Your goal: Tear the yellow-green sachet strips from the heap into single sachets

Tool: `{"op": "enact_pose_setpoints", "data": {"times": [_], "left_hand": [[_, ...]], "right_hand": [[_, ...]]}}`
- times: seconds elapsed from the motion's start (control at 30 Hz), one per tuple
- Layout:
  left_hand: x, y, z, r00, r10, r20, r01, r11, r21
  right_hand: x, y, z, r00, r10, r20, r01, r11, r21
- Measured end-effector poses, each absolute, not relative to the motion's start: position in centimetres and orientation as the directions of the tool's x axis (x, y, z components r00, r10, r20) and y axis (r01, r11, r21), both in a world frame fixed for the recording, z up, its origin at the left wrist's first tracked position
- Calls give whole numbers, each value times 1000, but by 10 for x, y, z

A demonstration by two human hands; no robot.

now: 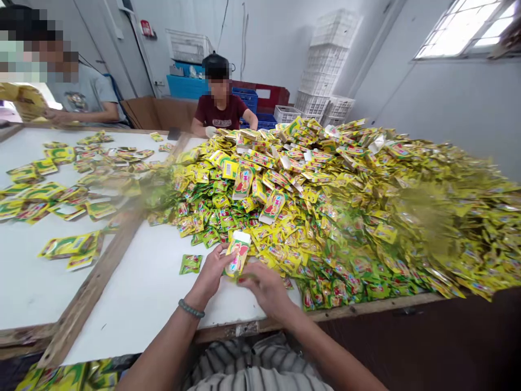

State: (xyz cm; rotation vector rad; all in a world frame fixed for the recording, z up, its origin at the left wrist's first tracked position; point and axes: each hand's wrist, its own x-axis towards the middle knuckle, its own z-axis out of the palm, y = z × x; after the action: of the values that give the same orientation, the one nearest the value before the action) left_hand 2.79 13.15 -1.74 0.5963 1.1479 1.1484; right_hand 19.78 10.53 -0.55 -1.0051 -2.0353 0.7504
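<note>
My left hand (212,274) is closed around a small yellow, green and white candy box (238,254), thumb across its front. The box stands upright, tilted slightly, with a white flap raised at the top. Close by its lower right corner, my right hand (266,289) has its fingers curled together; a bit of green shows at the fingertips, too blurred to name. A single green candy packet (190,264) lies on the white table (150,293) to the left of my hands. Beyond them rises a large heap of yellow and green packets (358,255), with flattened or open boxes (272,206) on top.
A wooden strip (97,277) divides the table; filled-looking boxes (73,244) lie scattered left of it. One co-worker in a maroon shirt (222,111) sits behind the heap, another in a grey shirt (91,92) at far left. White crates (321,70) are stacked at the back wall.
</note>
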Motion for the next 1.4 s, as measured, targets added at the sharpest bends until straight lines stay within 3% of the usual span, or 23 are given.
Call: {"op": "enact_pose_setpoints", "data": {"times": [0.1,0.17,0.37,0.47,0.6,0.8,1.0,1.2,1.4], "left_hand": [[16,116,-23,41,959,-280,-198,283,939],[11,107,-24,63,967,-247,-174,255,951],[4,92,-21,57,974,-220,-174,227,958],[3,90,-24,105,966,-237,-186,253,949],[5,88,-26,93,953,-287,-220,301,928],[8,88,-20,74,946,-316,-294,323,900],[7,88,-14,84,939,-333,-286,343,895],[9,85,-15,99,936,-337,-239,351,905],[9,83,-11,62,925,-374,-243,377,894]], "right_hand": [[202,130,11,-162,973,165,327,211,-921],[205,148,17,-122,985,125,288,156,-945],[204,165,17,-377,926,8,420,179,-890],[202,162,18,-458,889,21,487,270,-831],[194,158,17,-384,915,122,551,333,-765],[185,147,10,-186,961,203,524,272,-807],[192,141,21,-413,906,87,477,297,-827],[195,142,16,-456,872,180,550,435,-713],[188,127,15,-446,893,56,506,304,-807]]}}
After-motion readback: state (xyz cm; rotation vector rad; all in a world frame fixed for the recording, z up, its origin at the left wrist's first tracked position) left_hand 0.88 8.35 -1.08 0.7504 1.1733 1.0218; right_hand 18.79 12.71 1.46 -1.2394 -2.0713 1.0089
